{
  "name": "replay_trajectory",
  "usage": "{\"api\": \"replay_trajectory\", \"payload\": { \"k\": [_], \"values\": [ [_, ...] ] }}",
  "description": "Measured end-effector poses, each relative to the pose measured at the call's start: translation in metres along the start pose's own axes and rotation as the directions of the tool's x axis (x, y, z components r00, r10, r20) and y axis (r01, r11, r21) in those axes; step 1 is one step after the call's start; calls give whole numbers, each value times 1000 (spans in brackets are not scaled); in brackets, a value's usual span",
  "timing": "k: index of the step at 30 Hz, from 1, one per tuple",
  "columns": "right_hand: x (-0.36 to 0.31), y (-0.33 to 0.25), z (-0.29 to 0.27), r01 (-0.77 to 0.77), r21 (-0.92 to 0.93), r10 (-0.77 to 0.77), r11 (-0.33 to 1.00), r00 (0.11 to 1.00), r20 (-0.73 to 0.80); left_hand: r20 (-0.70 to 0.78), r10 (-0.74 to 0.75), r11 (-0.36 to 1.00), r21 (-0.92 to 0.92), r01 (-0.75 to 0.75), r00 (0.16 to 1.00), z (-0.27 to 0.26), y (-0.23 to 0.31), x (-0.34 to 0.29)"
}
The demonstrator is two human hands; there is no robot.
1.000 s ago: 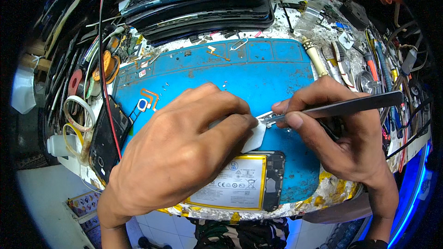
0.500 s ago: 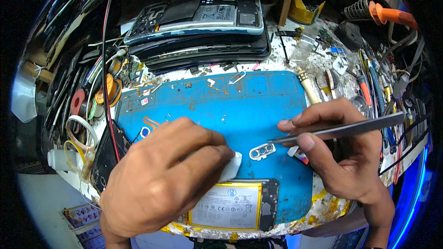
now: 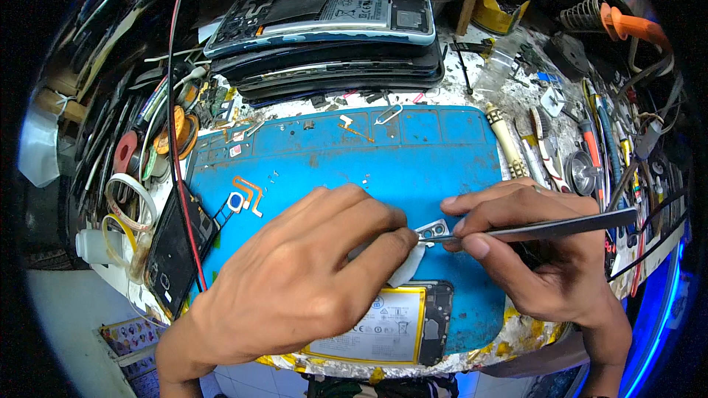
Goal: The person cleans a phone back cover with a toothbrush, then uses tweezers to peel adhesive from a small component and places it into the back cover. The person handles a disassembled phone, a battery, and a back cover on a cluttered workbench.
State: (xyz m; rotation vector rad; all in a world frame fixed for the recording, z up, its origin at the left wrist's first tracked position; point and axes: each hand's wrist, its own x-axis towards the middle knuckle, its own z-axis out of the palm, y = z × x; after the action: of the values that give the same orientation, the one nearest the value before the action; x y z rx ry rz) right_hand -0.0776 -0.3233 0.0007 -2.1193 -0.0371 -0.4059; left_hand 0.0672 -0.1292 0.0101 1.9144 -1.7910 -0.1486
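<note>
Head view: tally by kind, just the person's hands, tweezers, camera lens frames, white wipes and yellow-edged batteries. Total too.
Hands: 2 (left hand, right hand)
Tweezers: 1
Camera lens frame: 1
White wipe: 1, partly hidden
Yellow-edged battery: 1, partly hidden
Total: 6

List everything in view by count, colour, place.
Mat: one, blue, centre
Opened phone: one, black with white battery, near edge
Flat piece: one, white, in left hand
Tweezers: one, dark, in right hand
Lens frame: one, silver, at tweezers' tip
Flex cables: two, orange, on mat
Phone shell: one, black, left
Phone stack: one, mostly dark, behind mat
Tool handle: one, orange, right
Tools and scraps: many, mixed, around mat
Left hand: one, bare, left
Right hand: one, bare, right
</note>
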Motion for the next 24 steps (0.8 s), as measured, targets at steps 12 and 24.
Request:
{"api": "replay_trajectory", "payload": {
  "k": [12,24],
  "values": [
    [-1,1,-1,-35,16,34,999,998,47,15,20,999,31,-20,1000,-1,-1,0],
    [-1,1,-1,-40,12,40,999,998,54,-20,34,998,62,-32,999,2,1,0]
  ]
}}
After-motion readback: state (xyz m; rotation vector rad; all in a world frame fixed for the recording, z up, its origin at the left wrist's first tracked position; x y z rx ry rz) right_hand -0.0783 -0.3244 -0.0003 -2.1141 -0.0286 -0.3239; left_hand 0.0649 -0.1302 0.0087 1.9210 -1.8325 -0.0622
